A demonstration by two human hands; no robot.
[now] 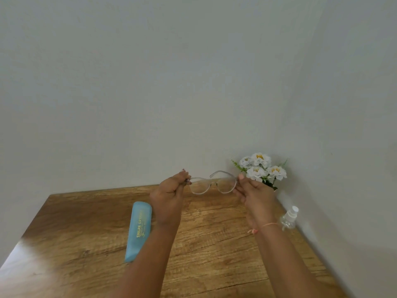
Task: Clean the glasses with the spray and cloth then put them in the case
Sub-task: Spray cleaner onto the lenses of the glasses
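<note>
Clear-framed glasses [212, 182] hang in the air above the far part of the wooden table [86, 222], lenses facing away. My left hand [169, 191] pinches their left end and my right hand [254, 190] pinches their right end. A light blue glasses case [139, 230] with gold lettering lies shut on the table, just left of my left forearm. A small clear spray bottle [290, 217] with a white top stands at the table's right edge, partly hidden behind my right wrist. No cloth is in view.
White artificial flowers [261, 167] stand in the far right corner against the wall, just behind my right hand. Pale walls close the table's far and right sides. A bright glare patch lies on the table's near left.
</note>
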